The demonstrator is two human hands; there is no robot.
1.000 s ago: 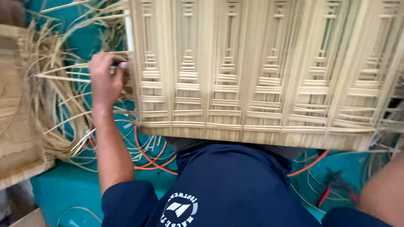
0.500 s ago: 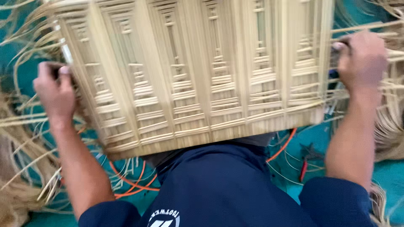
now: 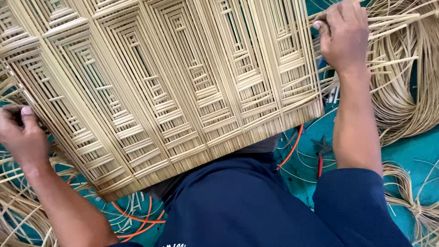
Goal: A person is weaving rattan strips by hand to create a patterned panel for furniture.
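a big woven cane panel (image 3: 164, 87) is held at both sides by two bare hands.

the panel is tilted and is laid across the lap, over the dark blue clothes (image 3: 256, 206), and most of the view is filled by it. the left hand (image 3: 20, 135) is seen at the panel's left edge, with the fingers curled shut on the edge strips. the right hand (image 3: 343, 34) is seen at the top right edge, with the fingers bent tight around the loose strip ends there. coils of loose cane (image 3: 402, 87) are piled on the teal floor (image 3: 411, 153) to the right. thin orange cords (image 3: 137, 218) are seen under the panel's low edge.
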